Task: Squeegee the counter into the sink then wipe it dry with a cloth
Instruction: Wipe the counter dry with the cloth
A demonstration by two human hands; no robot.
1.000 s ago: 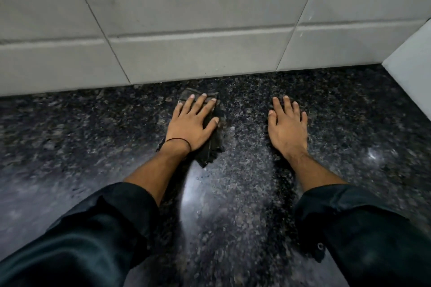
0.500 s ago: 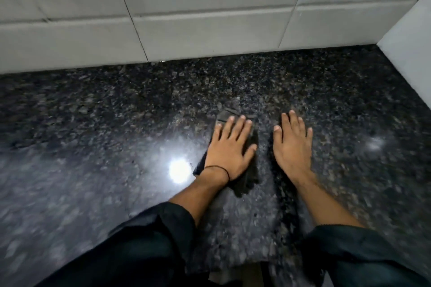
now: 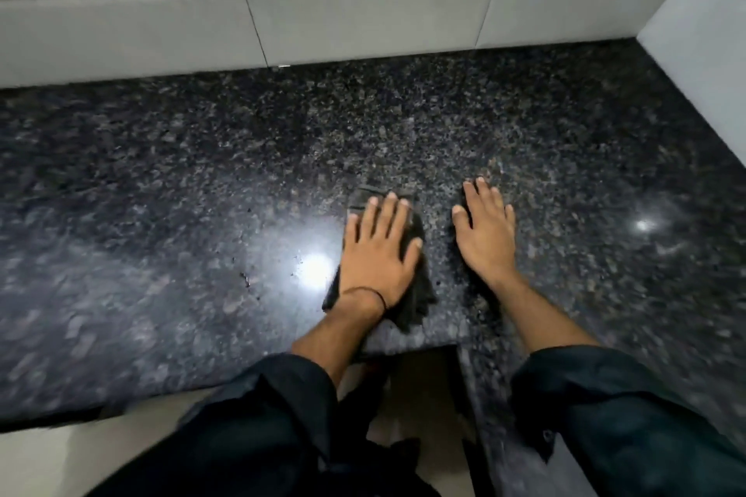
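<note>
Head view: with straight fingers your left hand (image 3: 377, 254) presses the dark folded cloth (image 3: 420, 299) near the front edge of the speckled black granite worktop (image 3: 202, 194), right hand (image 3: 486, 238) flat, empty; keep pressure even, strokes overlapping.

The bench (image 3: 202, 173) is black stone, speckled all over with grey and brownish flecks and two white glare spots. The cloth (image 3: 422, 295) is dark charcoal, possibly striped at its far edge; blur hides the detail. Wall tiles (image 3: 363, 24) are pale grey-white with thin dark joints. The sleeves (image 3: 250, 428) are near-black with a teal cast. A black thread (image 3: 369, 293) circles the left wrist. The floor (image 3: 60, 464) is cream.
</note>
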